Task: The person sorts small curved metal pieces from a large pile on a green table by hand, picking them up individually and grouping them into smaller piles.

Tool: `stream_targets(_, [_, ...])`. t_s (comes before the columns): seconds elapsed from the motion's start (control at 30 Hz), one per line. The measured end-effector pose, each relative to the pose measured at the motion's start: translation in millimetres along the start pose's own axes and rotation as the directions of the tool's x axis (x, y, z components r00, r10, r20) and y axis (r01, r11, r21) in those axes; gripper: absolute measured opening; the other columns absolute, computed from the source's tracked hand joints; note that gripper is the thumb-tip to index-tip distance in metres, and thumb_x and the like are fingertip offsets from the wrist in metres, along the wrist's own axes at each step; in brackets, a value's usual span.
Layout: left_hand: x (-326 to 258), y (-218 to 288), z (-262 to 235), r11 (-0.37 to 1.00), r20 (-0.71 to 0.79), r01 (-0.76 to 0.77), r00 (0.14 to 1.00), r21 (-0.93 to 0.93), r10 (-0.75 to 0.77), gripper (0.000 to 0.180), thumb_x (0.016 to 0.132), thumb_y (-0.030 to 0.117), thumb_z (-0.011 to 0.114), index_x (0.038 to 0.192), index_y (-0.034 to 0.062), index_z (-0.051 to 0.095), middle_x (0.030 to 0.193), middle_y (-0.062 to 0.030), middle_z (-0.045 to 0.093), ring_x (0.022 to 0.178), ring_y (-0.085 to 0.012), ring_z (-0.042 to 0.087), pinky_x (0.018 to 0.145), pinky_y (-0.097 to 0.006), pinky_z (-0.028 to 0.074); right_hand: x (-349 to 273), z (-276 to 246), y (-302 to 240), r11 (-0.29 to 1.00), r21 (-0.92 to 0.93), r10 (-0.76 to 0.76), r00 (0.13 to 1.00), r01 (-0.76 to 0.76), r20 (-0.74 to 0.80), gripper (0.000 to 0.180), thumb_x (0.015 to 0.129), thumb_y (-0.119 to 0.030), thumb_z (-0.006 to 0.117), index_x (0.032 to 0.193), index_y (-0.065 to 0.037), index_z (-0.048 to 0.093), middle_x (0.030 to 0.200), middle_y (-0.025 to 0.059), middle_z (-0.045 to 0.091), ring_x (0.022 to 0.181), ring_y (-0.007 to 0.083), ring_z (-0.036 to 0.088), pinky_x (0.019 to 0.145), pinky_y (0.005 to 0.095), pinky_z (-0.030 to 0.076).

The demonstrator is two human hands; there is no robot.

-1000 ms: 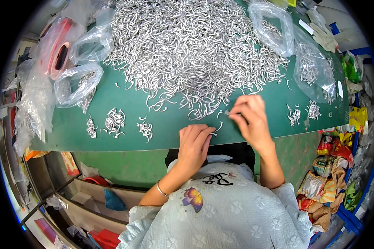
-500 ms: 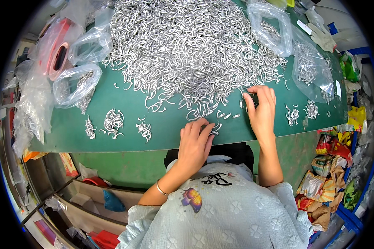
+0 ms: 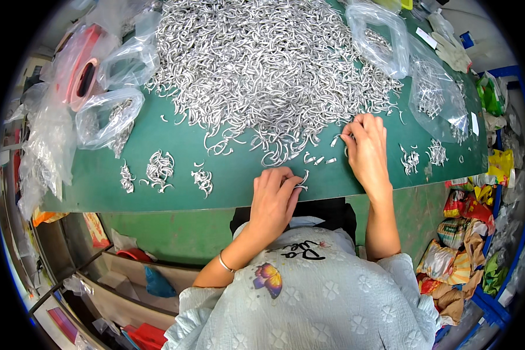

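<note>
A big heap of small curved silvery metal pieces (image 3: 262, 70) covers the far middle of the green table (image 3: 227, 189). Close to the table's front edge, my left hand (image 3: 273, 195) is closed, and curved metal pieces (image 3: 301, 182) stick out past its thumb and forefinger. My right hand (image 3: 367, 149) is at the heap's right front edge, thumb and fingers drawn together. A small metal piece (image 3: 335, 140) shows at those fingertips; what lies inside that hand is hidden. Between my hands lie a few short metal bits (image 3: 319, 160).
Small piles of metal pieces lie at left (image 3: 159, 170) and right (image 3: 410, 159). Clear plastic bags (image 3: 109, 119) and a pink container (image 3: 79, 81) stand left; another bag of pieces (image 3: 434, 93) lies right. Packages (image 3: 449, 259) crowd a blue rack, right.
My right hand has closed its fingers further and shifted slightly, and a small metal piece now shows by its fingertips. My left hand stays almost in place; pieces in it have turned slightly.
</note>
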State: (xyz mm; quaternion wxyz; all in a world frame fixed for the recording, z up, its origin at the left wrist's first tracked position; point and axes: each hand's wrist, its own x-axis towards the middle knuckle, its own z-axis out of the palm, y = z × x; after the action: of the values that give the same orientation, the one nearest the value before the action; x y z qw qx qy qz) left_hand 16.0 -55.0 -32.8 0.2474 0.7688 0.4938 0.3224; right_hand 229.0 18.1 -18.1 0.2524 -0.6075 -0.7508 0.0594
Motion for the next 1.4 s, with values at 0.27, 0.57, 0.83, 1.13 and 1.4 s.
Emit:
stream_targets(0.27, [2.7, 0.8, 4.5, 1.0, 0.003, -0.007, 1.0, -0.007, 0.007, 0.026, 0.077, 0.002, 0.072, 0.101, 0.0059, 0.065, 0.1, -0.007, 0.057, 0.093, -0.0271, 0.052, 0.077, -0.038, 0.038, -7.0, 11.9, -28.8, 0.963, 0.15, -0.233, 0.971, 0.223, 0.052, 0.013, 0.079, -0.006, 0.069, 0.087, -0.006, 0.059, 0.096, 0.0071, 0.054, 0.093, 0.0268, 0.051, 0.079, 0.0389, 0.037])
stream_targets(0.57, [1.6, -0.4, 3.6, 1.0, 0.013, -0.016, 1.0, -0.018, 0.017, 0.024, 0.079, 0.003, 0.07, 0.102, 0.0049, 0.063, 0.102, -0.0067, 0.055, 0.095, -0.0265, 0.052, 0.079, -0.038, 0.038, -4.0, 2.6, -2.0, 0.977, 0.191, -0.083, 0.995, 0.091, -0.047, 0.012, 0.08, 0.0, 0.068, 0.087, -0.002, 0.059, 0.086, 0.0076, 0.061, 0.082, 0.0273, 0.055, 0.073, 0.0378, 0.041])
stream_targets(0.83, [1.3, -1.2, 3.0, 1.0, 0.024, -0.006, 1.0, -0.03, 0.006, 0.025, 0.078, 0.002, 0.071, 0.101, 0.0053, 0.063, 0.102, -0.007, 0.055, 0.095, -0.0268, 0.052, 0.079, -0.038, 0.038, -5.4, -5.1, -5.5, 0.982, 0.175, -0.055, 0.996, 0.067, -0.074, 0.013, 0.079, 0.0, 0.07, 0.091, -0.002, 0.066, 0.087, 0.0094, 0.062, 0.083, 0.0283, 0.057, 0.075, 0.0376, 0.044])
stream_targets(1.13, [-2.4, -1.9, 8.5, 0.991, -0.106, -0.004, 0.994, -0.132, -0.01, 0.045, 0.074, -0.001, 0.074, 0.115, 0.0029, 0.056, 0.113, -0.0131, 0.054, 0.1, -0.0313, 0.052, 0.082, -0.04, 0.041, -26.0, 13.2, -38.4, 0.836, 0.544, -0.175, 0.974, 0.071, 0.142, 0.013, 0.075, 0.001, 0.072, 0.086, -0.003, 0.067, 0.084, 0.0062, 0.063, 0.079, 0.0259, 0.057, 0.073, 0.0356, 0.044])
stream_targets(1.4, [1.6, 4.3, 2.8, 0.996, 0.057, -0.038, 0.998, 0.079, 0.034, 0.05, 0.076, 0.0, 0.073, 0.123, 0.005, 0.058, 0.121, -0.0124, 0.053, 0.109, -0.0343, 0.051, 0.09, -0.042, 0.041, -11.2, -2.2, -9.6, 0.918, 0.38, -0.142, 0.989, 0.118, 0.036, 0.01, 0.075, 0.002, 0.072, 0.084, -0.001, 0.07, 0.087, 0.0078, 0.066, 0.083, 0.0263, 0.059, 0.078, 0.0351, 0.045])
